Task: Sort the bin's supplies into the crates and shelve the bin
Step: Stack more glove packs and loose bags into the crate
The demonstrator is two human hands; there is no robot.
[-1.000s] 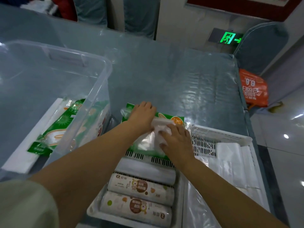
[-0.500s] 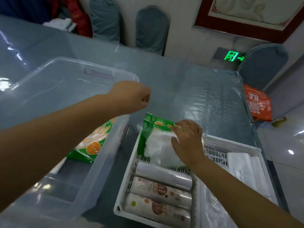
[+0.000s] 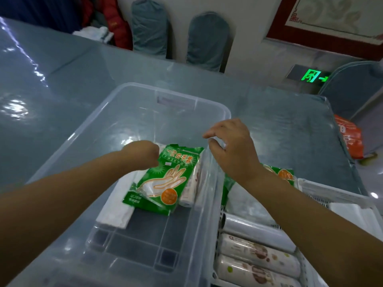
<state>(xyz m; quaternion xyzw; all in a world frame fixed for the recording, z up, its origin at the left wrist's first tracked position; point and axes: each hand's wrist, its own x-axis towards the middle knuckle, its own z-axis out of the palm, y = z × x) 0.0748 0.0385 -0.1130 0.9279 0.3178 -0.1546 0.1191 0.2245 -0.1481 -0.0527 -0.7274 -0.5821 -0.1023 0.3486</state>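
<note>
A blue-grey worktop under glossy plastic film carries a large clear plastic bin and, just right of it, a white slotted plastic crate cut off by the frame edge. Three plastic-wrapped rolls lie in the crate's near end. In the bin, a green packet of disposable gloves lies over a flat white packet, half hiding a pale roll. The left hand reaches into the bin; its fingers are hidden, so its grip cannot be told. The right hand hovers over the bin's right wall, fingers loosely spread, covering part of a second green packet in the crate.
</note>
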